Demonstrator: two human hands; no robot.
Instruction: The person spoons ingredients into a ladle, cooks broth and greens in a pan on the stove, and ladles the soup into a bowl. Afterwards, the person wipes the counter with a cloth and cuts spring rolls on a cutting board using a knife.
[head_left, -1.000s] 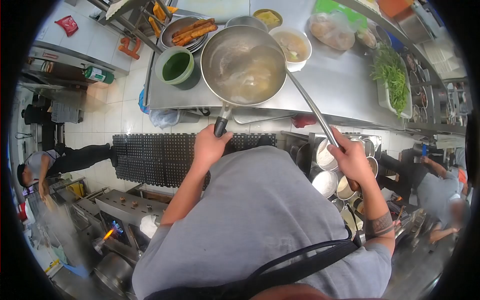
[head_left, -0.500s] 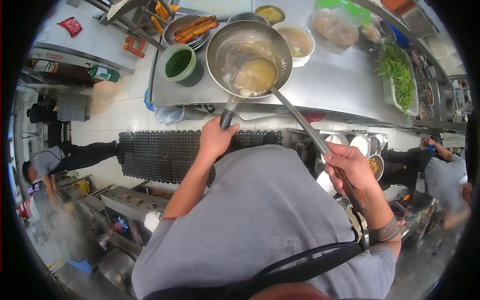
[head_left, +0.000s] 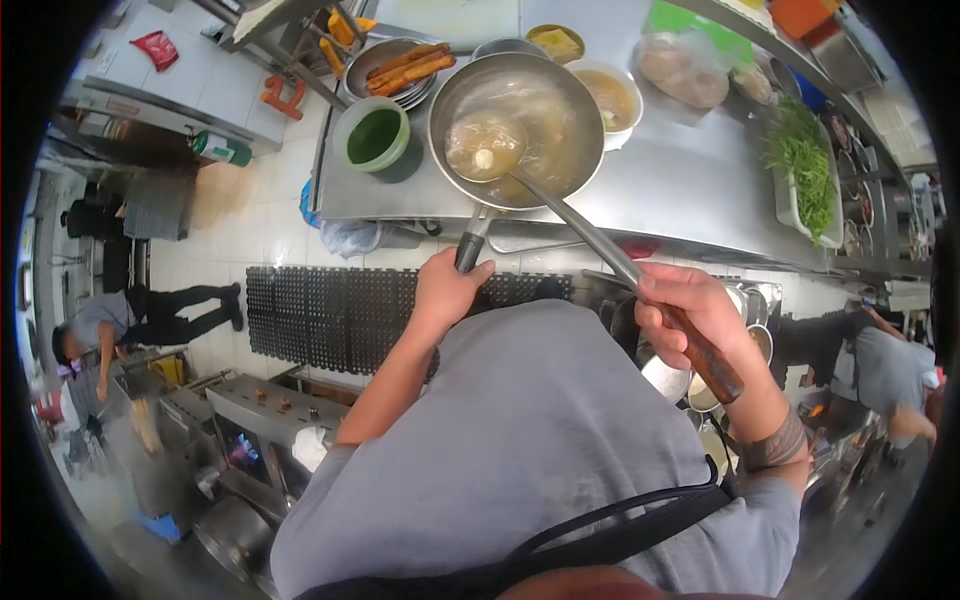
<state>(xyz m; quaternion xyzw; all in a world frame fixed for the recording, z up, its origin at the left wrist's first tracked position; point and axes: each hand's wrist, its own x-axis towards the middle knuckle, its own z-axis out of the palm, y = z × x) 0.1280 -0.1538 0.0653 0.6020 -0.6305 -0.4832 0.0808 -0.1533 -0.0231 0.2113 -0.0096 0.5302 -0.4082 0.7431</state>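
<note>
Liquid [head_left: 560, 165] is swirling in a metal pan [head_left: 470, 95] in the upper middle of the frame, where a ladle [head_left: 597, 247] is working through it. Compared with a second ago, the ladle's head is sitting at the pan's left side instead of its right, and a small pale piece [head_left: 484, 158] is showing inside it, which is suggesting stirring or scooping. The left hand [head_left: 447, 290], at the centre, is gripping the pan's black handle; the right hand [head_left: 690, 312], well apart to the right, is closing around the ladle's brown-ended shaft. Whether the pan is touching the counter [head_left: 700, 185] cannot be told.

Just left of the pan, a pale green tub [head_left: 402, 165] is holding dark green liquid. Above it, a metal bowl [head_left: 350, 80] is carrying long browned sticks [head_left: 410, 70]. Just right of the pan, a white bowl [head_left: 637, 118] is holding cloudy broth, while a small dish at the top is containing something yellow [head_left: 556, 44]. Toward the upper right, a clear bag [head_left: 690, 70] is enclosing pale lumps, and a white tray [head_left: 790, 212] is bearing leafy greens [head_left: 803, 165].
</note>
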